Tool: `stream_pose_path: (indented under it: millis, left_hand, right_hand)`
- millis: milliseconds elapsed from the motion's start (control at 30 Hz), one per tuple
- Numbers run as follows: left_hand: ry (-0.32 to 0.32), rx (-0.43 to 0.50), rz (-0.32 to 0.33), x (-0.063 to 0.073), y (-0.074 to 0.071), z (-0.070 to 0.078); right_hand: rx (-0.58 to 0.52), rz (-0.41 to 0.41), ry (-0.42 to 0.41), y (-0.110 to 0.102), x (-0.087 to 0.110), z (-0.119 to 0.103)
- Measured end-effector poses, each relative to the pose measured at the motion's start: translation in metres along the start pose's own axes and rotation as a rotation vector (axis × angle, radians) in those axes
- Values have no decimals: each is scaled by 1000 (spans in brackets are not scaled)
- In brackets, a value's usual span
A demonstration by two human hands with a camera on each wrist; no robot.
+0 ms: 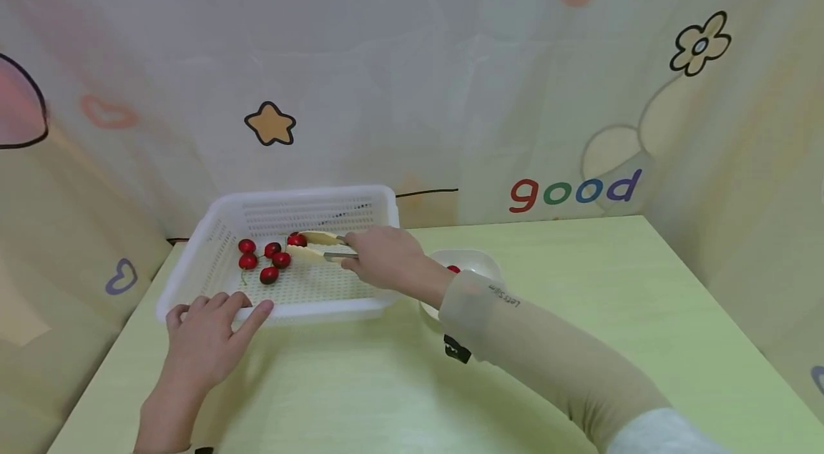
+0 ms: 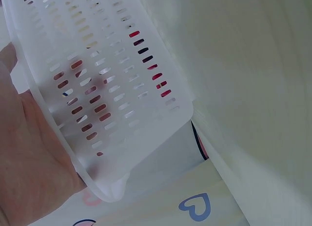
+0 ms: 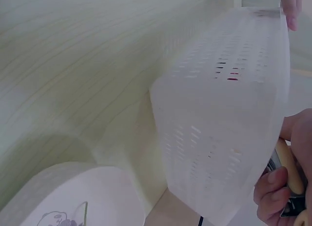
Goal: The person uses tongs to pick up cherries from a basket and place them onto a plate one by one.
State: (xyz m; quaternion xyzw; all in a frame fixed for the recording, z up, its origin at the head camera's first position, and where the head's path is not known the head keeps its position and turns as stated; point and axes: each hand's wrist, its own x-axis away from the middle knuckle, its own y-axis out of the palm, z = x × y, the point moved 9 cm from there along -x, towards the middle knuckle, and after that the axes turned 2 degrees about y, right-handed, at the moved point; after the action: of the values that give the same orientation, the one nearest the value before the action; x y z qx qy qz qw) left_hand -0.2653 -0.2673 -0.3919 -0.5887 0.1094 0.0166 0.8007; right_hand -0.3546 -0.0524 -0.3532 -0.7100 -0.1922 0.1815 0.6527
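Observation:
A white perforated plastic basket (image 1: pixel 360 307) stands at the back left of the table with several dark red cherries (image 1: pixel 269 274) on its floor. My left hand (image 1: pixel 206 339) grips its near left rim; in the left wrist view, fingers show through the slots from inside. In my right hand (image 1: pixel 386 257) is a pair of tongs (image 1: pixel 322 237) with cream-coloured tips and metal arms, reaching over the basket's right side. The tips lie around one cherry (image 1: pixel 297 239), to the right of the others. My right palm is turned away from the head view.
Right of the basket stands a white bowl (image 1: pixel 492 267), partly hidden behind my right forearm, with a red cherry (image 1: pixel 453 269) in it. The right wrist view shows the bowl's printed inside (image 3: pixel 107 192) and a green stem. A patterned curtain (image 1: pixel 450 96) hangs behind the pale green table (image 1: pixel 360 397).

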Motion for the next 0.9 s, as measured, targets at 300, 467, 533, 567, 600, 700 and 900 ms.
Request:
stream_pose_path:
  millis: [300,467,533,567,600,700,900]
  left_hand:
    - [0,2,12,1,0,0]
    - [3,2,28,1,-1,1]
    - [4,1,33,1,-2,1]
    - [5,1,36,1,-2,2]
    - [6,2,37,1,-2,2]
    - [6,2,41,1,-2,1]
    - [8,2,46,2,-3,2]
  right_hand:
    - [9,34,-54,-6,17,6]
    - [-6,59,-58,-8,26,13]
    - [-20,64,-58,-8,29,16]
    - [-22,65,-57,-9,30,17]
    - [-27,67,-57,-9,32,19]
    - [-45,72,-53,-10,36,23]
    - [-59,69,-32,-12,44,35]
